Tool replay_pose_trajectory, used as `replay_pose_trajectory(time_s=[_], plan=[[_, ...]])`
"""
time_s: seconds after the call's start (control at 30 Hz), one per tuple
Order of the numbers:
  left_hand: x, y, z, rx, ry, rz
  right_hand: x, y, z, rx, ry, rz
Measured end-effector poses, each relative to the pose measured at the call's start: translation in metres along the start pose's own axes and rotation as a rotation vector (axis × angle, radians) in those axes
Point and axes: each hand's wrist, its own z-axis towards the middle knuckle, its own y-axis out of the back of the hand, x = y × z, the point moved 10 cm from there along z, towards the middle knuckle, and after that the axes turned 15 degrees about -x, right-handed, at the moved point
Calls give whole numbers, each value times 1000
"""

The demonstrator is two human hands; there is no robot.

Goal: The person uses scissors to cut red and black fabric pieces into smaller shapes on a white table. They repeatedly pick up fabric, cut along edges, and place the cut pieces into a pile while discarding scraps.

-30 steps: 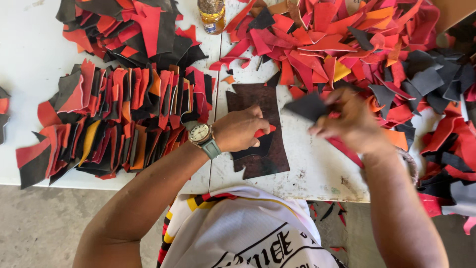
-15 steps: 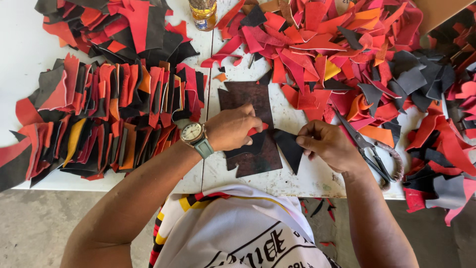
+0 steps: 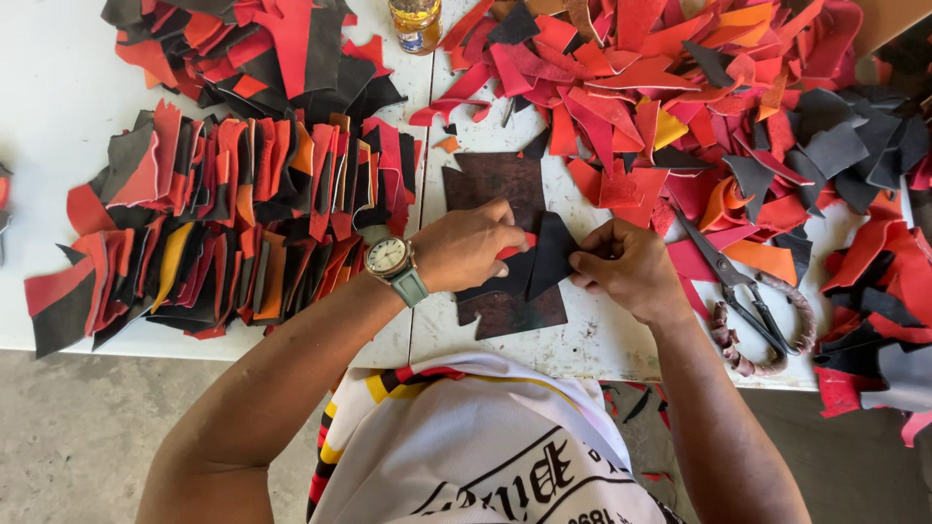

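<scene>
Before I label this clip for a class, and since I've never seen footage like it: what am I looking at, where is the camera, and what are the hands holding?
The camera sits on a person's head and looks down at their own two bare hands, with no machine involved. The left hand, with a wristwatch, presses on a dark board and pinches a red scrap. The right hand holds a black scrap against it. On the white table lie a fanned stack of red, black and orange pieces, a loose heap of scraps, scissors and a small jar.
</scene>
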Motion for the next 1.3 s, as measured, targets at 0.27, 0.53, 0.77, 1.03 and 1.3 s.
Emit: replay_pose_trajectory(time_s=[0.27, 0.53, 0.77, 1.03, 1.3], plan=[[-12, -4, -2, 2, -114, 103, 10, 3, -19, 71, -25, -210], [-13, 1, -5, -12, -91, 55, 27, -3, -51, -17, 133, -400], [-29, -8, -8, -6, -120, 210, 30, -2, -56, -58, 174, -364], [-28, -14, -6, -59, -148, 210, -1, 11, -36, -24, 56, -33], [-25, -21, -13, 27, -67, 253, 39, 18, -77, -116, 484, -301]])
